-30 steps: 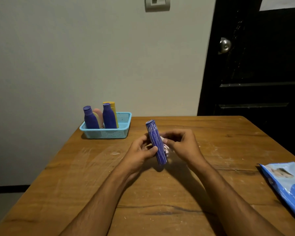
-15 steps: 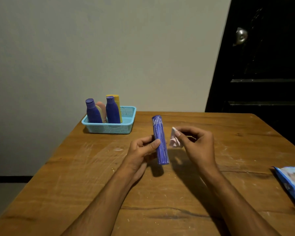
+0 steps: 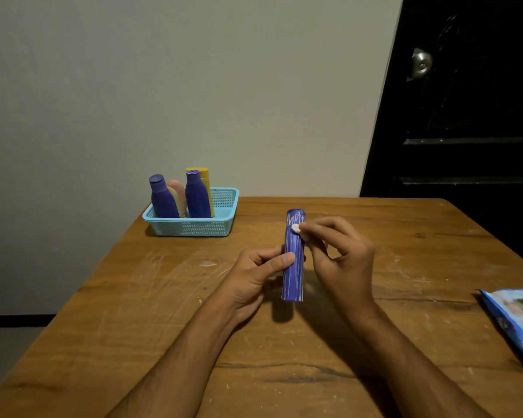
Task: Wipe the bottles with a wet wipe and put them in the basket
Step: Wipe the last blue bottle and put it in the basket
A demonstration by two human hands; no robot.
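Observation:
My left hand point(image 3: 258, 274) grips a tall purple bottle point(image 3: 293, 276) with white line markings, holding it upright above the wooden table point(image 3: 163, 342). My right hand point(image 3: 338, 260) pinches a small white wet wipe point(image 3: 297, 229) and presses it against the bottle's upper right side. A light blue mesh basket point(image 3: 221, 224) stands at the table's far left edge. Inside it stand two purple bottles point(image 3: 163, 200), a peach one point(image 3: 178, 191) and a yellow one point(image 3: 204, 176).
A blue wet wipe pack point(image 3: 517, 321) lies at the table's right edge. A dark door with a round metal knob point(image 3: 421, 63) is behind the table on the right. A plain wall is behind the basket.
My right hand drew the wipe off the bottle half a second ago and now presses it against the bottle near the top. The bottle stands more upright in my left hand.

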